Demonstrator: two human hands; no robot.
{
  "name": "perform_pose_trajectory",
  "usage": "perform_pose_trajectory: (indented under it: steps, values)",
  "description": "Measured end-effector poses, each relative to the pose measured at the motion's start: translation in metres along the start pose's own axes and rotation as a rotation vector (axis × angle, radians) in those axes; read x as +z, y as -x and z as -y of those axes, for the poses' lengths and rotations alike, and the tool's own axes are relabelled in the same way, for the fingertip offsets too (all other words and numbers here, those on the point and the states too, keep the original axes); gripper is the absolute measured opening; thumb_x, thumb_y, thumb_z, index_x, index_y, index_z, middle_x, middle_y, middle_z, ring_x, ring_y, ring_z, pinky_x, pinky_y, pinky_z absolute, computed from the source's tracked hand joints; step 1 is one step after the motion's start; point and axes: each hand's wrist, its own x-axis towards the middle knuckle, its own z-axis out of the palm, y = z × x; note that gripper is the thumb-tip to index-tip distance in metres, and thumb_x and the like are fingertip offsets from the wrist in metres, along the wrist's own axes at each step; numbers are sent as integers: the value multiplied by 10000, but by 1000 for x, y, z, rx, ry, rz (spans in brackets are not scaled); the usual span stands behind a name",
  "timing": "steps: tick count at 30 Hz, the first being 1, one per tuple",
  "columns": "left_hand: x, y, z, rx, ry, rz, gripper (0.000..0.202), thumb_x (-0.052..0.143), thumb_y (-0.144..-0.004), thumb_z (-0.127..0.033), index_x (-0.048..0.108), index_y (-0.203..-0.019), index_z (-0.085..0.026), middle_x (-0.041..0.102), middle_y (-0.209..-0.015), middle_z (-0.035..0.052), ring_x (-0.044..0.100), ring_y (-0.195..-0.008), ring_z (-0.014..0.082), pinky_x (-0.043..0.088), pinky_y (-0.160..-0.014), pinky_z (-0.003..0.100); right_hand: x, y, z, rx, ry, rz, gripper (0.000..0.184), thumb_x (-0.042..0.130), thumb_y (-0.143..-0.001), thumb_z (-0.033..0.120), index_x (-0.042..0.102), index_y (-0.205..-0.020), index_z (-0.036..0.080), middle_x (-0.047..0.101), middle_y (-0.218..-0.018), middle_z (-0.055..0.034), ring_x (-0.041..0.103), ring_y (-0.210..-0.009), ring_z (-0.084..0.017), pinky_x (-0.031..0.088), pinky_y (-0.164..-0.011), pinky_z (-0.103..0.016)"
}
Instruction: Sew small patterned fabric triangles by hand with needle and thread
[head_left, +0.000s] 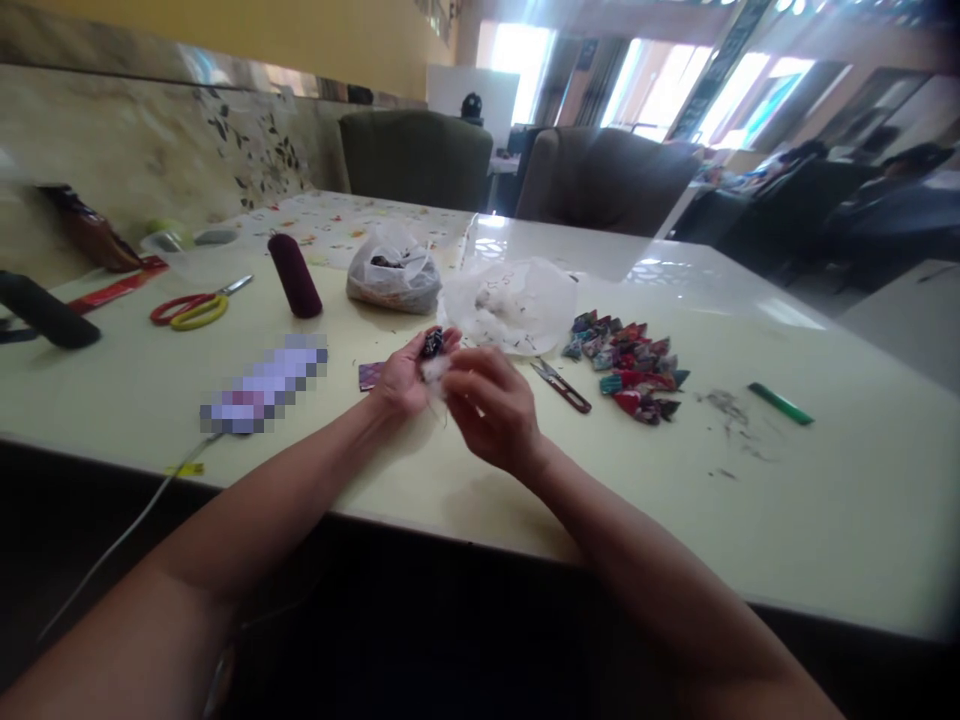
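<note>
Palm up above the table, my left hand point(405, 378) holds a small dark patterned fabric piece point(433, 341) by its fingers. My right hand point(491, 405) pinches a tuft of white stuffing point(435, 371) right beside that fabric piece. Some of the tuft is hidden behind my right fingers. Beyond the hands, a white plastic bag point(551, 300) lies spread out with more white fluff point(495, 298) on it. A purple patterned cloth piece point(370, 376) lies by my left hand. To the right are thread snips point(562, 386) and several small pointed fabric pieces point(630, 360) in rows.
A filled plastic bag point(394, 280) and a maroon cylinder point(295, 277) stand farther back. Scissors point(201, 308) and a blurred-out phone-like object point(266, 385) with a cable lie left. At right are dark thread scraps point(727, 408) and a green strip point(780, 403). Chairs point(420, 160) stand behind.
</note>
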Motion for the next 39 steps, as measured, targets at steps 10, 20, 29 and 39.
perform_pose_trajectory:
  steps: [10,20,29,39]
  values:
    - [2,4,5,82,-39,-8,257,426,-1041,-168,663,-948,-136,716,-814,33,695,-734,110,585,-752,226,5,12,-59,569,-485,34,176,657,-910,381,626,-928,208,643,-794,-1,609,-667,-128,497,-610,-264]
    - [-6,3,8,136,-133,147,283,411,-1032,-187,668,-923,-138,705,-814,51,683,-707,145,584,-753,282,3,13,-62,581,-548,52,266,609,-958,480,561,-924,221,627,-732,7,631,-663,-132,439,-493,-225]
    - [-7,1,10,131,-157,158,274,406,-1030,-183,662,-944,-143,726,-865,53,715,-810,153,571,-920,332,5,14,-67,662,-563,-18,303,644,-908,503,535,-885,222,582,-803,5,605,-716,-137,603,-646,-293]
    - [-13,2,13,254,-503,135,179,620,-926,-314,614,-1087,-237,658,-1034,33,646,-960,165,510,-919,346,4,17,-72,647,-499,-69,196,596,-939,392,522,-880,221,595,-803,4,633,-745,-149,599,-735,-328]
